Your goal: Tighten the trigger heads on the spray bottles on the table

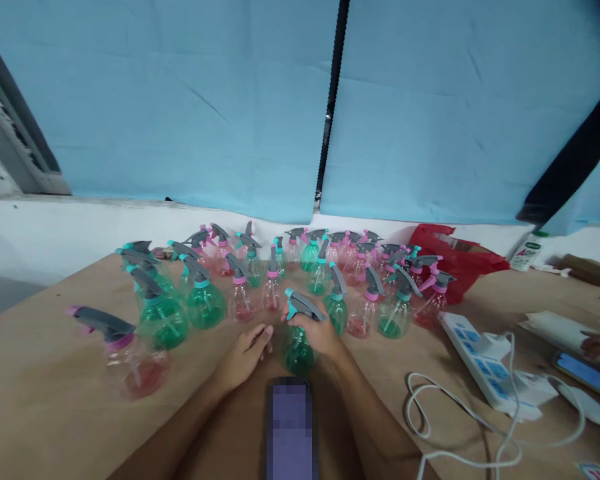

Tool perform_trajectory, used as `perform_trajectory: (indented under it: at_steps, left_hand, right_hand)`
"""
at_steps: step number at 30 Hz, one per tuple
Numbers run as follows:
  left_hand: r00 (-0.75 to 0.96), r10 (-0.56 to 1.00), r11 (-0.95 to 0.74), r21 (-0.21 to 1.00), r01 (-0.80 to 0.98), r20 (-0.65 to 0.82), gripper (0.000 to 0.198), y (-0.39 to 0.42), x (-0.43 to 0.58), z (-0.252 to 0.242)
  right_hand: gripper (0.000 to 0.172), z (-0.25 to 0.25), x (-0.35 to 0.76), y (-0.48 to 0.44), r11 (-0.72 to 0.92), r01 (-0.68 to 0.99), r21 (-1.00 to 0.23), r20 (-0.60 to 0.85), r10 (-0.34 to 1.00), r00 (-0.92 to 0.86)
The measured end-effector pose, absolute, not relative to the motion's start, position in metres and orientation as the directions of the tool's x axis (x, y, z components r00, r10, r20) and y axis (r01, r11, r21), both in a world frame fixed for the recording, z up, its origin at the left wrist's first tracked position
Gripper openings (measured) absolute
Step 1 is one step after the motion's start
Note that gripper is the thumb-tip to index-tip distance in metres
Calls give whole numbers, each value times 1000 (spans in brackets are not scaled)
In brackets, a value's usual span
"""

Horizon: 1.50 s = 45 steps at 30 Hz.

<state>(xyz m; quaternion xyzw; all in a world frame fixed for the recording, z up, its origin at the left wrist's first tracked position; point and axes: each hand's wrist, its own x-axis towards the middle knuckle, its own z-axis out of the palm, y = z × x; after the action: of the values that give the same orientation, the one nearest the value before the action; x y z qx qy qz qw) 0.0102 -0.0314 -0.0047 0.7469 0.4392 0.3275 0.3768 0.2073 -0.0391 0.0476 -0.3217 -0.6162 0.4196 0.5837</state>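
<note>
Green trigger spray bottle (299,355), in the head view, is upright at the table's (65,357) middle, just beyond a smartphone (290,433). The right hand (319,332) grips it around the gray trigger head (305,305). The left hand (244,355), half-open with loosely curled fingers, is near it. Pink and green spray bottles (201,303) stand behind.

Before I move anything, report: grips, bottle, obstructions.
Right grip around green spray bottle, near its neck. Left grip beside it, apart, nothing visible inside. Phone close on near side; other bottles crowd far side.
</note>
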Motion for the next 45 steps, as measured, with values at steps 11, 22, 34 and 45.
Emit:
perform_trajectory:
  at_steps: [11, 22, 34, 45]
  left_hand:
    - [430, 898, -278, 875, 397, 91, 41, -29, 10, -5]
    - [473, 876, -316, 854, 413, 95, 34, -30, 10, -5]
    - [486, 866, -341, 850, 402, 118, 32, -31, 11, -5]
    - [490, 862, -351, 853, 387, 132, 33, -31, 11, -5]
  right_hand:
    - [25, 54, 208, -43, 468, 14, -883, 463, 877, -131]
    - [29, 48, 209, -38, 465, 27, -885, 454, 874, -172]
    - [32, 48, 207, -38, 467, -41, -884, 467, 869, -164]
    - [31, 46, 203, -38, 460, -18, -888, 459, 884, -87]
